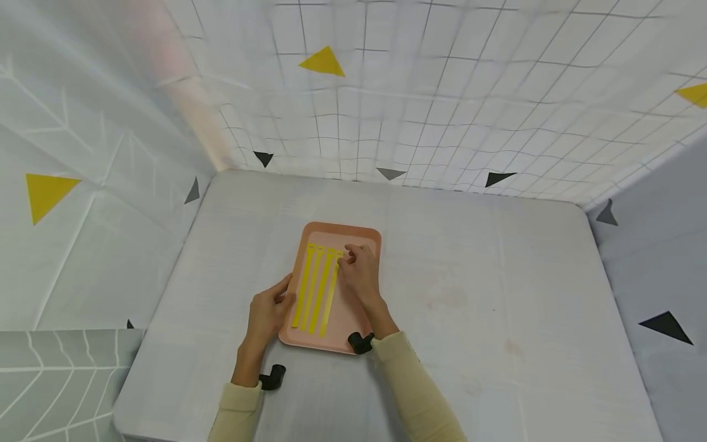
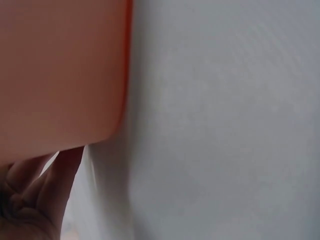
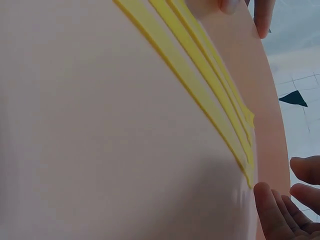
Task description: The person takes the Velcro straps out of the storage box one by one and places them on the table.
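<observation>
A salmon-pink tray lies on the white table, with several long yellow strips laid side by side in its left half. My left hand grips the tray's left rim, thumb over the edge and fingers outside; the left wrist view shows its fingers against the tray wall. Above the far end of the rightmost strip hovers my right hand, fingers bent loosely. In the right wrist view its thumb and fingers stand apart beside the strip ends, with nothing seen between them.
The white table spreads around the tray. Behind it hangs a white grid-patterned curtain with coloured triangles; grey patterned cloths stand at the sides. Black wrist-worn devices sit at both wrists, the right one over the tray's near rim.
</observation>
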Demonstrator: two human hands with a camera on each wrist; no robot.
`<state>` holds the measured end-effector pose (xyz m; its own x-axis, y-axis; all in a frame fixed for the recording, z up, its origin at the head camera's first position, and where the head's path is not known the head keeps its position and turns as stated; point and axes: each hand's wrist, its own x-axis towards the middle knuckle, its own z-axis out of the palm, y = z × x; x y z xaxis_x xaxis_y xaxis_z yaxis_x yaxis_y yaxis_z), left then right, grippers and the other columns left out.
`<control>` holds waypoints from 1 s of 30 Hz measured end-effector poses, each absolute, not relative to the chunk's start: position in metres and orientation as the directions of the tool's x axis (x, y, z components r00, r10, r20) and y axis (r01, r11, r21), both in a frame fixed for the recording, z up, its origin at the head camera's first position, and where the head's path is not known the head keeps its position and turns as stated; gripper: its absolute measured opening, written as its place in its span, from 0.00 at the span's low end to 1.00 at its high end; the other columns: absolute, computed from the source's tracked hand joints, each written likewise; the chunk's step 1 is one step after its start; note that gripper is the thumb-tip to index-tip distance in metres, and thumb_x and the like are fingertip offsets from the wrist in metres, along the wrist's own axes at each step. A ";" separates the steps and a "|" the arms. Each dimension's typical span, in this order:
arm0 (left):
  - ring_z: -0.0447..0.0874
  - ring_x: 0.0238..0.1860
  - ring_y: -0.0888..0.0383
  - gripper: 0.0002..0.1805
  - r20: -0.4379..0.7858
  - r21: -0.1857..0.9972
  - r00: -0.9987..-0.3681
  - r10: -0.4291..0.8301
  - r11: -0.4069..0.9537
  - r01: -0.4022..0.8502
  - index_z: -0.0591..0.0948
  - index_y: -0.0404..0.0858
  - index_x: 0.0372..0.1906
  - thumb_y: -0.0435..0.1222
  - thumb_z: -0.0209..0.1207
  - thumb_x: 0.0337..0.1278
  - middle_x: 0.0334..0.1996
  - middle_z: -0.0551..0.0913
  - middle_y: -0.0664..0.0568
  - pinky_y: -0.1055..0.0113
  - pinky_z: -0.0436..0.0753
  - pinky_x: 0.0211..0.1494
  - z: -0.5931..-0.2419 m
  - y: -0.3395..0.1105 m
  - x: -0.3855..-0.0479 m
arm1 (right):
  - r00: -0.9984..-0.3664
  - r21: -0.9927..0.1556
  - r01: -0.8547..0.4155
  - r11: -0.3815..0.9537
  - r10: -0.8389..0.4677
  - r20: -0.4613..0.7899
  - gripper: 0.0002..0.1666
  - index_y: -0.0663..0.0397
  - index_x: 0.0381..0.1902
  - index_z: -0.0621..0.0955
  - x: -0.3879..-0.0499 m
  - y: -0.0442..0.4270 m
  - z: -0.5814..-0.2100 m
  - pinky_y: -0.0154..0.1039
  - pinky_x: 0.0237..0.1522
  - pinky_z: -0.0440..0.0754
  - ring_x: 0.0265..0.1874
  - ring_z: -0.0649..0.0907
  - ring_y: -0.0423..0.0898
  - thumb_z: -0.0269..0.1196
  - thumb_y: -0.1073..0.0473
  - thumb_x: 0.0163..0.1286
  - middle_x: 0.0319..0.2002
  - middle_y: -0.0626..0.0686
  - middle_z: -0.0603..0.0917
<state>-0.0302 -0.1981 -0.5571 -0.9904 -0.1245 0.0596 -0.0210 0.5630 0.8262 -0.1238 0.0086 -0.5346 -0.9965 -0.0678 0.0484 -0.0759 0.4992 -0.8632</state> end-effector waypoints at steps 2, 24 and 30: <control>0.88 0.39 0.44 0.25 0.068 0.829 -0.990 -0.123 0.560 -0.013 0.78 0.37 0.64 0.30 0.65 0.60 0.49 0.83 0.35 0.60 0.86 0.33 -0.556 -0.198 -0.030 | -0.997 -0.864 -0.066 0.499 -0.063 0.040 0.22 0.70 0.55 0.81 -0.123 0.008 -0.536 0.45 0.39 0.82 0.37 0.82 0.53 0.66 0.67 0.63 0.43 0.64 0.80; 0.87 0.43 0.43 0.25 0.068 0.824 -0.989 -0.130 0.566 -0.017 0.79 0.37 0.63 0.30 0.66 0.59 0.52 0.82 0.36 0.54 0.86 0.39 -0.551 -0.195 -0.032 | -0.999 -0.854 -0.039 0.519 -0.008 0.041 0.24 0.62 0.57 0.82 -0.129 0.008 -0.563 0.45 0.38 0.79 0.33 0.78 0.50 0.65 0.67 0.62 0.38 0.58 0.80; 0.88 0.40 0.43 0.24 0.078 0.819 -0.988 -0.132 0.574 -0.012 0.79 0.37 0.62 0.30 0.66 0.59 0.50 0.83 0.35 0.54 0.86 0.36 -0.550 -0.196 -0.031 | -0.999 -0.869 -0.036 0.493 -0.042 0.018 0.27 0.62 0.61 0.79 -0.130 0.005 -0.564 0.41 0.35 0.76 0.30 0.75 0.48 0.66 0.66 0.63 0.38 0.57 0.77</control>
<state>-0.0307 -0.1956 -0.5499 -0.9882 -0.1316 0.0777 -0.0120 0.5740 0.8188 -0.1304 0.0046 -0.5637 -0.9990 -0.0418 0.0179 -0.0362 0.4930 -0.8693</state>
